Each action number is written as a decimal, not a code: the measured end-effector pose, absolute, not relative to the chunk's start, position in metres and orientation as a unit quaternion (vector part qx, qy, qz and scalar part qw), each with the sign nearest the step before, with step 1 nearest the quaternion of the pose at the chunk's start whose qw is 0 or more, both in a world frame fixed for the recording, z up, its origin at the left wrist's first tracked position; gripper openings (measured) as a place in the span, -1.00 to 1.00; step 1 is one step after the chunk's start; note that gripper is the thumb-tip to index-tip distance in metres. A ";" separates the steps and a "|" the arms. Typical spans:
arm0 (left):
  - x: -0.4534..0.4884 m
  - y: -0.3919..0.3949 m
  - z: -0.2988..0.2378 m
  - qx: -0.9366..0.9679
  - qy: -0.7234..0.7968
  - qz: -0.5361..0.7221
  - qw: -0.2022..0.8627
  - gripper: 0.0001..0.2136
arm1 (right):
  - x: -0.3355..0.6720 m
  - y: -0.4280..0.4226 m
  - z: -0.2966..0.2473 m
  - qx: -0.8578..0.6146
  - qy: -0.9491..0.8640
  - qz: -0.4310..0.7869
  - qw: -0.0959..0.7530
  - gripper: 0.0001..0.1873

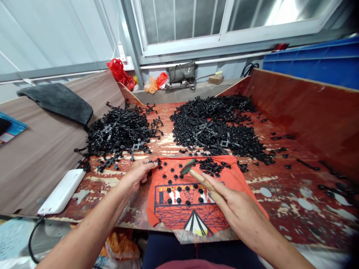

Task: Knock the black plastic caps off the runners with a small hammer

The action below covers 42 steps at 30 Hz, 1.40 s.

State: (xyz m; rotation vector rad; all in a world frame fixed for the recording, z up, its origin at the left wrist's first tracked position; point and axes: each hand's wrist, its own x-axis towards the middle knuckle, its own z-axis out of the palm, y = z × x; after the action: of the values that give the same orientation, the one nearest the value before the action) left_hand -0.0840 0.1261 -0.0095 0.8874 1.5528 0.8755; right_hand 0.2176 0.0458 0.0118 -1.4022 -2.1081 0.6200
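Note:
My left hand (140, 172) is closed in a pinch at the upper left edge of an orange printed cloth (157, 201). Between its fingertips is a small black part (156, 163), mostly hidden. My right hand (235, 201) grips the pale wooden handle of a small hammer (188, 167), whose dark green head hangs over the upper middle of the cloth. Several round black parts (179, 189) stand spaced out on the cloth. A loose cluster of black parts (210, 166) lies at its upper right.
Behind the cloth are a left heap of black linked parts (117, 129) and a larger right heap (210, 123). A white power bank (62, 191) with a cable lies at left. Wooden side boards (303, 108) border the worn red table, with a blue crate (314, 61) beyond.

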 end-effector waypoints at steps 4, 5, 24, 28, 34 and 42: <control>-0.084 0.127 -0.012 0.380 0.652 0.373 0.540 -0.66 | 0.217 0.046 0.011 -0.517 -0.781 0.257 0.236 -0.46; -0.084 0.127 -0.012 0.381 0.653 0.373 0.538 -0.66 | 0.217 0.046 0.010 -0.517 -0.781 0.257 0.235 -0.46; -0.085 0.127 -0.011 0.387 0.678 0.346 0.521 -0.71 | 0.157 0.091 0.026 -0.485 -0.838 0.149 0.203 -0.45; -0.086 0.127 -0.011 0.389 0.670 0.349 0.528 -0.69 | 0.149 0.097 0.023 -0.481 -0.862 0.096 0.125 -0.47; -0.087 0.127 -0.012 0.396 0.656 0.348 0.539 -0.66 | 0.150 0.101 0.024 -0.492 -0.858 0.096 0.116 -0.46; -0.092 0.128 -0.015 0.416 0.633 0.340 0.557 -0.60 | 0.153 0.099 0.032 -0.495 -0.851 0.085 0.152 -0.42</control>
State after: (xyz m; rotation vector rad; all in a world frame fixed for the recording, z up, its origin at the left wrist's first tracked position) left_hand -0.0923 0.1285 -0.0152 0.9814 1.4945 0.8036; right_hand 0.1532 0.0993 0.0324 -1.4201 -2.4438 0.2444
